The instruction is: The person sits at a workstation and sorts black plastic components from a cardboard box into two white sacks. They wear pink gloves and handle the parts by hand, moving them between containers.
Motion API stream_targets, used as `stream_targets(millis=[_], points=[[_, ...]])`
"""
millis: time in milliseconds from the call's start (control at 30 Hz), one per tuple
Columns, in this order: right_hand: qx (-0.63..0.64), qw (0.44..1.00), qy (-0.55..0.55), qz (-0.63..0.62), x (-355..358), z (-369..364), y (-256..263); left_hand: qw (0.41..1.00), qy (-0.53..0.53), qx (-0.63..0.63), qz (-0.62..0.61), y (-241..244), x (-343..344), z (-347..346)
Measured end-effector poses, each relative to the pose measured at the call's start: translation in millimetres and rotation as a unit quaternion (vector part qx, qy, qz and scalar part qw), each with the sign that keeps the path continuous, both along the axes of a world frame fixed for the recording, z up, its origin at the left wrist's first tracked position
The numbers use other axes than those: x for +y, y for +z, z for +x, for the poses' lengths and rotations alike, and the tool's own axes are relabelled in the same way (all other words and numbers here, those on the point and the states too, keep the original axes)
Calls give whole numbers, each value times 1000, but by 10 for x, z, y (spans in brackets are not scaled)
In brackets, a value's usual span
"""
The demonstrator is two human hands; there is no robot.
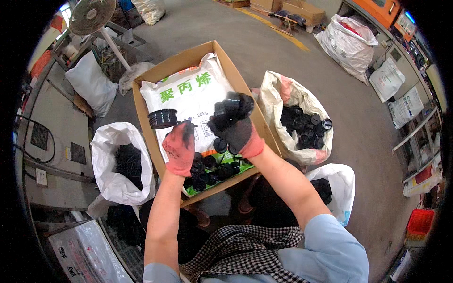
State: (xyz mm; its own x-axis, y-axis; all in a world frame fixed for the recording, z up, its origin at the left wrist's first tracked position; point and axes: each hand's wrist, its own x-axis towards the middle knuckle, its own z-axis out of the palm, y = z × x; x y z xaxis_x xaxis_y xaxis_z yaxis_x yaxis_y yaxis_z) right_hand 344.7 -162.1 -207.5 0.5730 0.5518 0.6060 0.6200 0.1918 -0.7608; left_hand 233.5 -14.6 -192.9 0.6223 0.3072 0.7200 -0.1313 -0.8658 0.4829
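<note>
My left hand [179, 148], in a pink glove with dark fingertips, is closed at the end of a ridged black plastic cap [162, 119]. The join between cap and fingers is partly hidden. My right hand [244, 138], gloved the same way, grips a blurred cluster of black plastic caps [234, 106]. Both hands are over a cardboard box [244, 79]. A printed white plastic sack [187, 93] lies flat in it. Loose black caps [207, 173] are gathered at the box's near end, on a green part of the sacking.
A woven sack [270, 102] of black caps stands right of the box. At the left, a white sack [101, 166] holds thin black pieces; another white sack [345, 184] with black pieces is at lower right. A pedestal fan [91, 16] stands far left, machinery [375, 10] far right.
</note>
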Motion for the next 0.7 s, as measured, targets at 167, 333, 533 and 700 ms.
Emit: stream_targets(millis=[167,333,533,700], points=[[228,939,233,110,-22,123,-139,698,-278,23,-659,80,31,42],[501,768,316,245,56,-60,32,569,-329,75,-750,-23,-84,12],[28,929,-367,-29,-236,49,131,977,-49,85,-188,-18,-268,-61],[63,861,-505,4,-1201,980,32,956,70,91,-271,-356,89,-21]])
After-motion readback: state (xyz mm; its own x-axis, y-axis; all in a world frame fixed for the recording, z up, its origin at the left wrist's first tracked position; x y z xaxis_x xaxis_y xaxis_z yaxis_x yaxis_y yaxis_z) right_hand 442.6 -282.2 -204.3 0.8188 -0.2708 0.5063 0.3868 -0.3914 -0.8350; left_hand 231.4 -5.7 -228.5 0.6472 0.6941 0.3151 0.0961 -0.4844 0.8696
